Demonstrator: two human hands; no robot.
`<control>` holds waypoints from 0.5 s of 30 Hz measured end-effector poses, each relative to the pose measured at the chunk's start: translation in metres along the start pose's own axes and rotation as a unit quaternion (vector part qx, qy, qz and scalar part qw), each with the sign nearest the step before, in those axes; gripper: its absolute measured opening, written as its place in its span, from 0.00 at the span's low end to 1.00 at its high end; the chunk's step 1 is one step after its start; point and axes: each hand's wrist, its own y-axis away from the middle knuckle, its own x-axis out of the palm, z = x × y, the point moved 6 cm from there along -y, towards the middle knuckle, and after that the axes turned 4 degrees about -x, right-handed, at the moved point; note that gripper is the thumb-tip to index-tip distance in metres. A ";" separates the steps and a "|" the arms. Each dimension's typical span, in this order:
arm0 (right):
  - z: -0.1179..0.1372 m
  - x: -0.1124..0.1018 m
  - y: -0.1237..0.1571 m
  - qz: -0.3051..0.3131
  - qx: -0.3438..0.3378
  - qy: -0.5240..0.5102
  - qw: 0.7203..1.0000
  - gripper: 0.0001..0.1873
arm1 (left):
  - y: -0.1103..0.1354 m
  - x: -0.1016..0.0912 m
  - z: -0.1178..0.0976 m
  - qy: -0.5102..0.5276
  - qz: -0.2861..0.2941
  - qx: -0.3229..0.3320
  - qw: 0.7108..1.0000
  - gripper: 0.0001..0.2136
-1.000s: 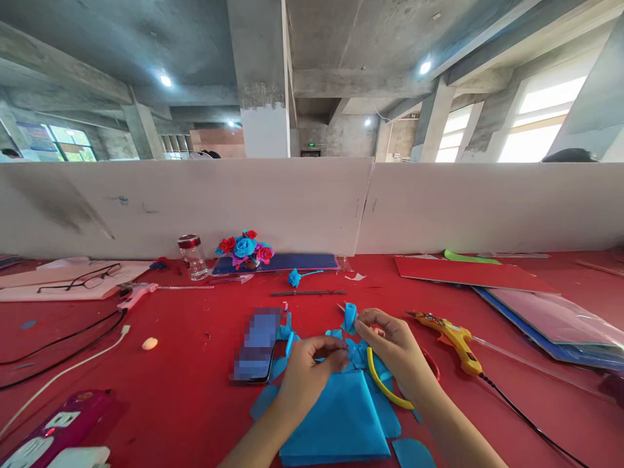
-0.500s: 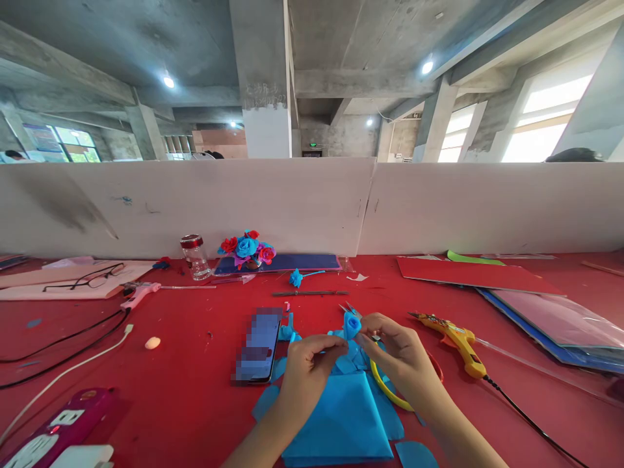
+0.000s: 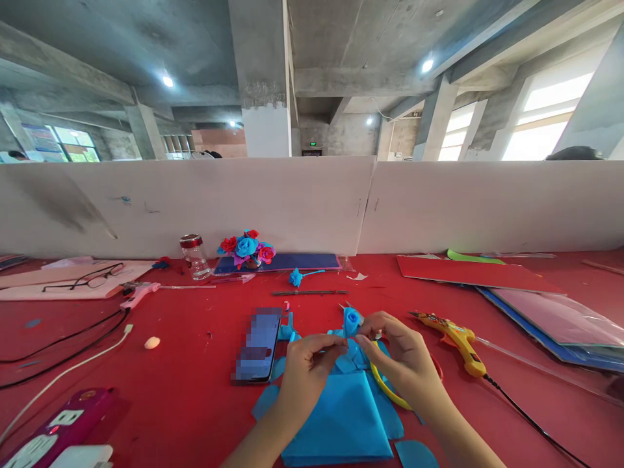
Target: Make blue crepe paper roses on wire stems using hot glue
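Note:
A small blue paper flower (image 3: 351, 318) with a rolled centre stands upright between my hands. My left hand (image 3: 309, 367) is closed in a pinch at its lower end, where a stem would be; the stem itself is hidden by the fingers. Thumb and forefinger of my right hand (image 3: 400, 351) pinch the base of the flower from the other side. Below lie a folded blue sheet (image 3: 341, 422) and loose blue petals (image 3: 416, 454). Scissors with a yellow handle (image 3: 387, 389) lie partly under my right hand, their tips showing behind the flower.
A phone (image 3: 258, 348) lies left of my hands, and a yellow glue gun (image 3: 455, 341) with a cord lies right. Farther back are a finished blue flower (image 3: 296, 277), a flower pot arrangement (image 3: 246, 248) and a glass jar (image 3: 195, 257). A power strip (image 3: 61, 426) sits front left.
My right fingertips have slid from beside the petals down to the flower's base, closer to my left fingertips. The flower has shifted up very slightly; my left hand stays in place.

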 end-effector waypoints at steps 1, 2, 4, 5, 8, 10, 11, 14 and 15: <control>0.001 0.000 0.000 -0.004 -0.001 0.008 1.000 0.05 | 0.000 0.000 0.000 0.001 0.001 0.001 1.000 0.05; 0.001 0.000 0.000 -0.006 -0.002 0.016 1.000 0.05 | 0.000 0.001 0.000 0.003 0.002 0.003 1.000 0.05; 0.003 0.002 0.000 -0.003 -0.003 0.034 0.999 0.04 | 0.000 0.001 0.000 0.008 0.003 0.004 1.000 0.05; 0.003 0.003 0.000 0.000 -0.003 0.044 0.999 0.04 | 0.000 0.001 0.000 0.010 0.003 0.002 1.000 0.05; 0.004 0.004 0.001 0.005 0.002 0.067 0.998 0.04 | -0.001 0.001 0.003 0.014 0.003 -0.006 1.000 0.04; 0.004 0.003 0.002 0.000 0.007 0.077 0.997 0.04 | -0.002 0.001 0.004 0.016 0.005 -0.007 1.000 0.04; 0.005 0.003 0.002 -0.002 0.009 0.080 0.997 0.05 | -0.002 0.001 0.005 0.017 0.004 -0.005 1.000 0.04; 0.007 0.002 0.002 -0.007 0.005 0.086 0.996 0.05 | -0.002 0.000 0.005 0.017 -0.005 0.006 1.000 0.04; 0.008 0.001 0.002 -0.008 0.001 0.088 0.996 0.04 | -0.002 0.000 0.004 0.016 -0.007 0.009 1.000 0.04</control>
